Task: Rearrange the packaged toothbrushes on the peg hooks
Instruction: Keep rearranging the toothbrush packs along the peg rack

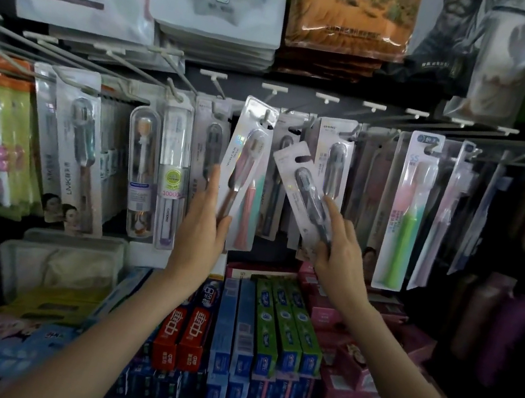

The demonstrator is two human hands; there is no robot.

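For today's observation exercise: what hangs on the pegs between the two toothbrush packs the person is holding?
In the head view, between the pink-brush pack and the dark-brush pack, one hanging toothbrush pack shows.

- Pink-handled toothbrush in clear blister pack w/ white card [244,168]: tilted, top leaning right, hang-hole at a peg hook [265,116], centre of row; lower edge held.
- Dark-handled toothbrush in clear pack w/ white card [303,193]: off the hooks, tilted top-left, just right of pink one, held at lower end.
- Green-handled toothbrush in clear pack [407,209]: hangs upright, further right.
- Other packs hang along row of hooks, left & right.
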